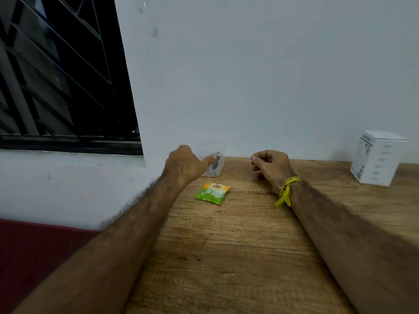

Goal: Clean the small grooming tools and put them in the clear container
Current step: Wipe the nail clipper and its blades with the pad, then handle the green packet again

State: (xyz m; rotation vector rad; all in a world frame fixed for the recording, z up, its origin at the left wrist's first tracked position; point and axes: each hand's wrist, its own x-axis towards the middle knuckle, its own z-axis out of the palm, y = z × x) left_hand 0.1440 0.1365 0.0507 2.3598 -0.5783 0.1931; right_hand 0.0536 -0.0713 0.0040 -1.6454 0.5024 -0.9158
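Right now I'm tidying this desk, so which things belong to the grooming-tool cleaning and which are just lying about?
Part of the job:
clear container
dark tool inside it
small white bit pinched by right hand

Lying about:
green sachet
white box

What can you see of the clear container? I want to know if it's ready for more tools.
The clear container is a small cup of see-through plastic, standing open-topped on the wooden table close to the wall. At least one dark, slim tool leans inside it. The left hand holds its left side, the thumb lying across its front. A green sachet lies just in front, not touching it.
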